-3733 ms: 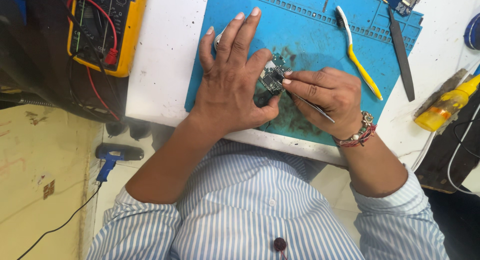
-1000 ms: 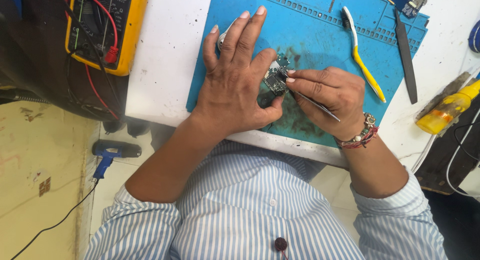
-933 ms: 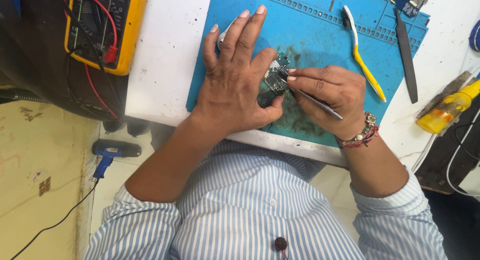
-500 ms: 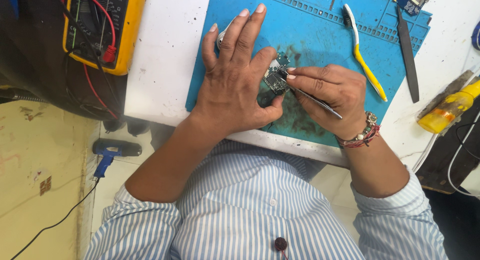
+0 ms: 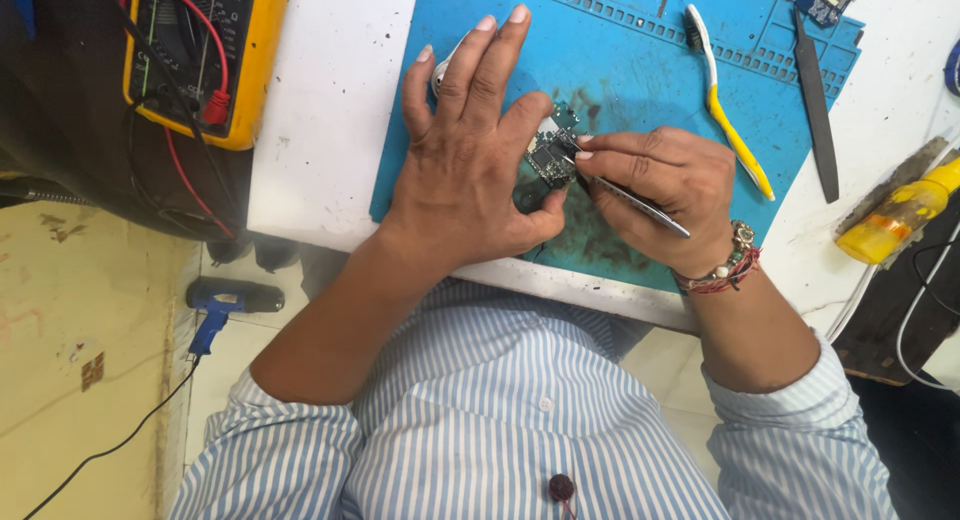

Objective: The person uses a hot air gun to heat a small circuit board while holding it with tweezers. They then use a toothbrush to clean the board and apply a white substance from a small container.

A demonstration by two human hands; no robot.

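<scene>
Far left, off the white counter: yellow-cased multimeter with red lead, and down on the floor a blue cordless glue gun. Moving right onto the blue silicone work mat: left hand spread wide and flat, thumb pinning the small dark-green circuit board to the mat's middle. Next over, right hand closed round slim metal tweezers, tips on the board's edge. Light, stiff, brittle little piece by the look of it; best gripped by bare edges, never across components. Further right: yellow-handled brush, flat dark metal pry tool, yellow squeeze bottle.
</scene>
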